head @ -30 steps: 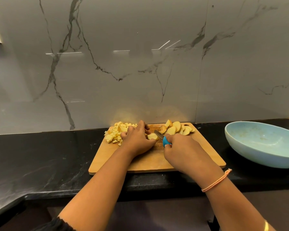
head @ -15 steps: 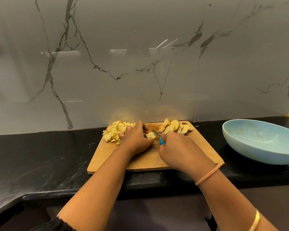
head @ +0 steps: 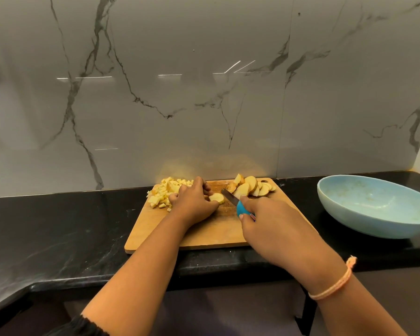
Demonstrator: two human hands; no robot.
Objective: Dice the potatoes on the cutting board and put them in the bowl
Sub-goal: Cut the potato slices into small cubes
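Left hand pins one slice on the board. Right hand grips the knife, blade just beside it. Recommended: tuck fingertips, cut even strips, then crosscut. Bowl stands right.

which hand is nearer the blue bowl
Right. The right hand, gripping the knife, sits left of the bowl; the left hand, holding a potato piece, is farther left.

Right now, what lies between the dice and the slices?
The left hand holding one potato piece, then the knife, in the head view.
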